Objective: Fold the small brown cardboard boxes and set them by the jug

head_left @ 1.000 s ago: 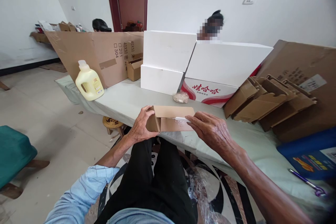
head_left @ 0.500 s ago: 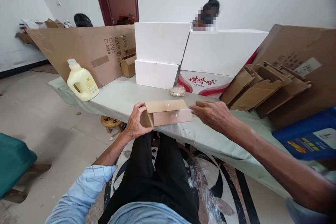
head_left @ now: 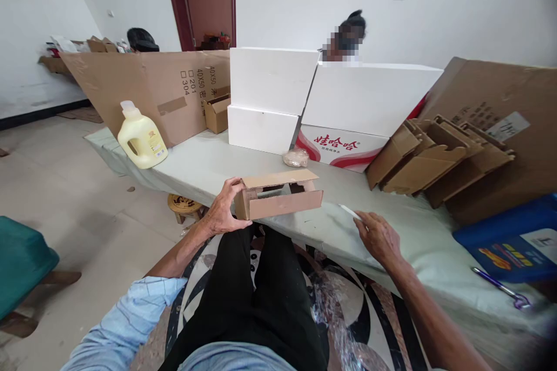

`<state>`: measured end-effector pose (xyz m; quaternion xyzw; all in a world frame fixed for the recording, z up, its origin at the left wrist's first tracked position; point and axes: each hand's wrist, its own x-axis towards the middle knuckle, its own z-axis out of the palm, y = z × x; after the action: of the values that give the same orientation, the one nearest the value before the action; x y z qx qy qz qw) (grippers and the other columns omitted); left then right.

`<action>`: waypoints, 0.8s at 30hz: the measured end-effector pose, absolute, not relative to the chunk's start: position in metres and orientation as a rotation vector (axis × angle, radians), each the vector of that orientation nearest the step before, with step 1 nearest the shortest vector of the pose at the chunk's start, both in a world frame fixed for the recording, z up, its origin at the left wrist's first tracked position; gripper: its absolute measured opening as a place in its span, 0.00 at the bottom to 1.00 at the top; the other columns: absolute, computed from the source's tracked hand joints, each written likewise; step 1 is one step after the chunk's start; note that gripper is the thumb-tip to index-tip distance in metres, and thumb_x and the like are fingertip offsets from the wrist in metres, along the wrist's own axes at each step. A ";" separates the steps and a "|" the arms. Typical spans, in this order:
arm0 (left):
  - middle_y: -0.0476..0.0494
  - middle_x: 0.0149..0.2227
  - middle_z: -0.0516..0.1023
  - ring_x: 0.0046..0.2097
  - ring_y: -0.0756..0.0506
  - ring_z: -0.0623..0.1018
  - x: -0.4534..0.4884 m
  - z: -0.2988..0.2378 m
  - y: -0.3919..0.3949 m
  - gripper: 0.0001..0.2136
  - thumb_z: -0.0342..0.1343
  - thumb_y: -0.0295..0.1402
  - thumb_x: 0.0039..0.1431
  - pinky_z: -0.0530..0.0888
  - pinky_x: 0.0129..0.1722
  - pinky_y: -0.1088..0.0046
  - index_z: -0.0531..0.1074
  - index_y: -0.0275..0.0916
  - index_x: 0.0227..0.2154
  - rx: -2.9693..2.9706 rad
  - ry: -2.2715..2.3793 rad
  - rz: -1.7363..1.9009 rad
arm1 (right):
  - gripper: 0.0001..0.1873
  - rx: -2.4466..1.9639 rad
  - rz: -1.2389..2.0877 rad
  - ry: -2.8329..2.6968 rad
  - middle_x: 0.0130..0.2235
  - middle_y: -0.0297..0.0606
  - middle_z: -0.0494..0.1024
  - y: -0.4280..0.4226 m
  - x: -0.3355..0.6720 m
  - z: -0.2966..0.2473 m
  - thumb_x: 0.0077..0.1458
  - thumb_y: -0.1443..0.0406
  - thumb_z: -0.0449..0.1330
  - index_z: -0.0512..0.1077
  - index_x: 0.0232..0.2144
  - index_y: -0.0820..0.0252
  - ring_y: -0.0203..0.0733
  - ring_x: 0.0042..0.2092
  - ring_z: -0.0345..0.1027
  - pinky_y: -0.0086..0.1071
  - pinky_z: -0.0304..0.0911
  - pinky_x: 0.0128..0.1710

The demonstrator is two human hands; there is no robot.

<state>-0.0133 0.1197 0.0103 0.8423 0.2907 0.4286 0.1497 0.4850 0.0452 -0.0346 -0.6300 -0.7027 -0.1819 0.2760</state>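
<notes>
A small brown cardboard box [head_left: 278,194] rests at the near edge of the table [head_left: 217,165], its top flap lifted a little. My left hand [head_left: 224,208] grips the box's left end, fingers wrapped over the corner. My right hand [head_left: 378,235] is to the right of the box, apart from it, pinching a thin strip of clear tape [head_left: 348,211] that stretches toward the box.
A yellow jug [head_left: 141,139] stands at the table's left. White foam boxes [head_left: 270,98] and a printed carton [head_left: 343,148] line the back. Folded cardboard boxes [head_left: 435,162] lean at the right. A blue box [head_left: 513,240] and a purple pen [head_left: 500,288] lie far right. Another person sits behind the boxes.
My right hand has drawn away from the box to the right and toward me, pulling tape off. The box's top flap now stands slightly open. My left hand keeps its hold.
</notes>
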 end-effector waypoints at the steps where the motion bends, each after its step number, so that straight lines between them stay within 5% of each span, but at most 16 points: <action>1: 0.29 0.70 0.62 0.73 0.26 0.68 -0.014 0.012 0.118 0.47 0.77 0.32 0.45 0.77 0.65 0.43 0.61 0.46 0.68 2.429 0.820 1.219 | 0.21 -1.713 -0.486 -1.874 0.34 0.46 0.81 0.044 0.491 -0.049 0.71 0.55 0.51 0.82 0.40 0.55 0.54 0.35 0.73 0.41 0.64 0.32; 6: 0.27 0.71 0.61 0.74 0.26 0.67 -0.022 0.018 0.115 0.49 0.76 0.32 0.48 0.74 0.68 0.41 0.57 0.46 0.71 2.531 0.793 1.136 | 0.20 -1.585 -0.386 -1.774 0.37 0.48 0.81 0.051 0.481 -0.063 0.71 0.51 0.56 0.82 0.43 0.56 0.56 0.40 0.74 0.47 0.72 0.41; 14: 0.23 0.73 0.60 0.76 0.25 0.65 -0.033 0.022 0.107 0.46 0.74 0.32 0.53 0.74 0.68 0.39 0.56 0.44 0.72 2.702 0.809 1.026 | 0.18 -1.120 -0.118 -1.769 0.54 0.50 0.80 0.051 0.366 0.021 0.76 0.54 0.59 0.78 0.58 0.55 0.56 0.56 0.75 0.52 0.72 0.57; 19: 0.22 0.73 0.63 0.73 0.24 0.69 -0.039 0.029 0.095 0.39 0.76 0.36 0.51 0.75 0.67 0.40 0.65 0.42 0.64 2.719 0.808 1.006 | 0.11 -1.051 -0.005 -1.967 0.51 0.48 0.82 0.035 0.324 0.036 0.75 0.58 0.60 0.79 0.50 0.54 0.54 0.54 0.77 0.48 0.73 0.55; 24: 0.28 0.70 0.69 0.70 0.28 0.73 -0.043 0.042 0.089 0.33 0.70 0.39 0.60 0.77 0.67 0.46 0.68 0.43 0.66 2.552 0.769 1.015 | 0.15 -1.089 0.028 -2.055 0.51 0.49 0.83 0.026 0.315 0.025 0.75 0.53 0.60 0.80 0.52 0.55 0.55 0.52 0.80 0.48 0.76 0.52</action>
<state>-0.0433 0.0886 0.0420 0.8855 0.2668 0.3521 0.1443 0.3147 0.0256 0.0252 -0.4297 -0.8112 0.0112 0.3965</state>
